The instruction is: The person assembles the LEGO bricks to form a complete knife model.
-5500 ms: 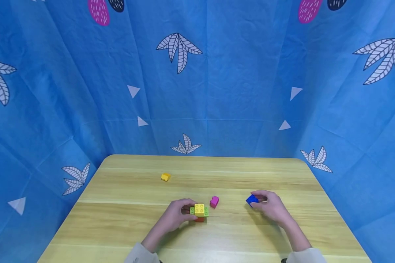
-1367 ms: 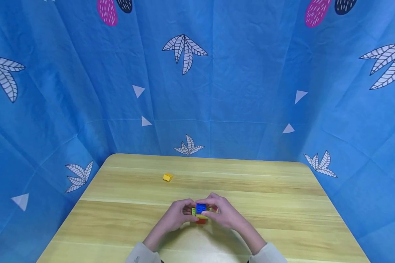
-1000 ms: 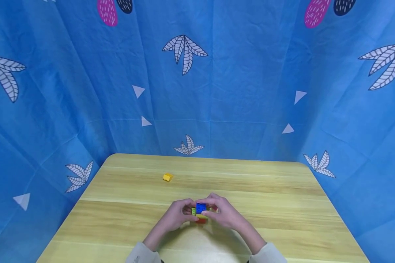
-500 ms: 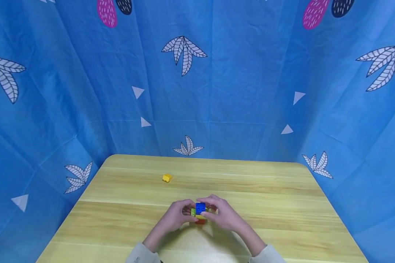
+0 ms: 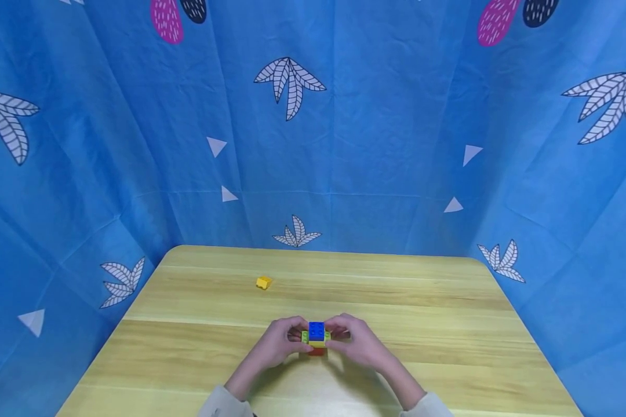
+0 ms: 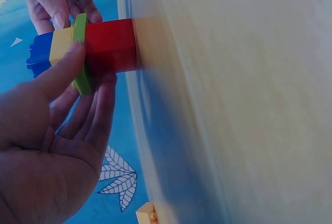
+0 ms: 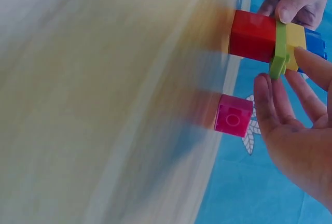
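Note:
A stack of toy building bricks stands on the table in front of me. From the bottom up, it has a red brick (image 6: 110, 45), a longer green plate (image 7: 280, 42), a yellow brick (image 6: 60, 42) and a blue brick (image 5: 316, 330). My left hand (image 5: 280, 340) holds the stack from the left, its thumb on the green plate. On the other side my right hand (image 5: 361, 343) has its fingers loosely spread around the stack. Its thumb tip overlaps the yellow brick in the right wrist view, and the blue brick's sides are uncovered.
Close to the right hand, a pink brick (image 7: 233, 116) lies on the table; the right hand hides it in the head view. A loose yellow brick (image 5: 263, 282) sits farther back to the left. A blue patterned curtain (image 5: 386, 116) surrounds the wooden table (image 5: 448, 301).
The right hand has brought the blue brick from the right onto the yellow brick. Over the last half second its fingers have come off the blue brick and shifted slightly right.

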The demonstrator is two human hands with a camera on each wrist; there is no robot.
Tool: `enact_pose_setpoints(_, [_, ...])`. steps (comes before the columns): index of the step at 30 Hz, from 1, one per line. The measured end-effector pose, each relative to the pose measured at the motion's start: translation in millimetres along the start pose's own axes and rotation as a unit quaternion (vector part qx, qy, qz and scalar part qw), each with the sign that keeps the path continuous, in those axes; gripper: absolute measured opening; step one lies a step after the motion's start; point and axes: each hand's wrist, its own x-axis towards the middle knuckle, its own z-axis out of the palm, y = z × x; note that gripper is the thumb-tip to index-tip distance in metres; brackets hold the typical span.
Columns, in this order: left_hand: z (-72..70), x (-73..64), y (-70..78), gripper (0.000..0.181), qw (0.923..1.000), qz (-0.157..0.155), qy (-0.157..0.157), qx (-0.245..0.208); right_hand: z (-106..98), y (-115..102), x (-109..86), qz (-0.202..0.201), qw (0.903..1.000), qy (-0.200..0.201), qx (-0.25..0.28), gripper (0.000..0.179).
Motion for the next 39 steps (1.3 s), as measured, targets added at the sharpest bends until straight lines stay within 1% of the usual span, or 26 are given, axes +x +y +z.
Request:
enact_pose_setpoints(8, [0.3, -0.7, -0.6, 0.029, 1.0000, 0.007, 0.002, 0.002, 4, -2, 0.8, 0.022, 0.9997, -0.005, 0.013, 0.034])
enact_pose_setpoints(11, [0.8, -0.2, -2.0, 0.028, 0.9999, 0.010, 0.002, 0.002, 4, -1, 1.1, 0.021, 0.9997, -0.005, 0.011, 0.032])
enact_pose_setpoints(15, [2.0, 1.0, -4.2, 0.027, 1.0000, 0.002, -0.001, 0.002, 0, 2, 1.6, 0.018, 0.9998, 0.000, 0.012, 0.036])
enact_pose_setpoints(18, [2.2, 1.6, -4.9, 0.027, 1.0000, -0.008, -0.003, 0.003, -9, 4, 3.0, 0.013, 0.9997, 0.017, 0.014, 0.040])
enact_pose_setpoints(21, [1.8, 1.5, -4.9, 0.030, 0.9998, -0.013, -0.003, 0.011, -19, 8, 5.9, 0.017, 0.9986, 0.050, -0.001, 0.042])
enact_pose_setpoints(24, [0.9, 0.9, -4.0, 0.032, 0.9998, -0.013, -0.002, 0.015, -26, 13, 10.1, 0.029, 0.9956, 0.087, -0.020, 0.042])
enact_pose_setpoints(26, [0.6, 0.6, -4.1, 0.032, 0.9998, -0.013, -0.001, 0.013, -29, 16, 13.0, 0.040, 0.9942, 0.097, -0.024, 0.042])
enact_pose_setpoints(28, [0.6, 0.5, -4.6, 0.032, 0.9999, -0.012, -0.001, 0.007, -29, 19, 15.2, 0.050, 0.9943, 0.092, -0.023, 0.042])
enact_pose_setpoints(33, [1.0, 1.3, -5.9, 0.030, 1.0000, -0.005, 0.000, -0.002, -25, 25, 19.4, 0.081, 0.9946, 0.052, -0.037, 0.043])
enact_pose_setpoints(36, [1.0, 2.1, -6.1, 0.030, 1.0000, -0.004, 0.001, 0.000, -21, 28, 22.8, 0.085, 0.9943, 0.038, -0.052, 0.040])
enact_pose_setpoints(39, [1.1, 3.0, -6.8, 0.031, 0.9999, -0.010, 0.000, 0.007, -18, 31, 25.4, 0.083, 0.9940, 0.034, -0.062, 0.037])
